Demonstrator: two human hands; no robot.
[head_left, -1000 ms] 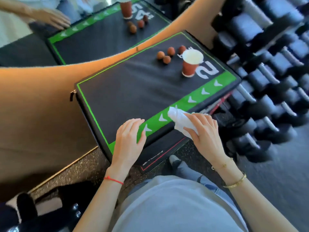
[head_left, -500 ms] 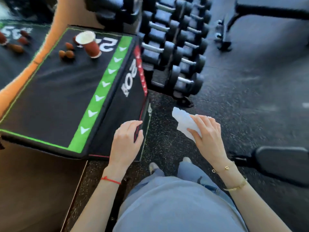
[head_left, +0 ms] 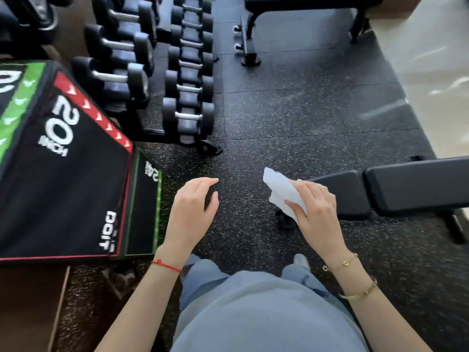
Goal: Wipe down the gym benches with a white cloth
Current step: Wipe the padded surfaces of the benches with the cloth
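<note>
right hand (head_left: 317,214) grips white cloth (head_left: 280,191) | left hand (head_left: 193,212) empty

Left hand (head_left: 190,212): palm down, fingers loosely curled, holding nothing. Right hand (head_left: 314,212): at 3 o'clock of it, fingers gripping white cloth (head_left: 281,191).

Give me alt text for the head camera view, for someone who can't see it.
A person stands on a dark speckled gym floor, right hand holding a white cloth near a black padded bench, left hand empty. A black plyo box and dumbbell rack sit to the left.
</note>
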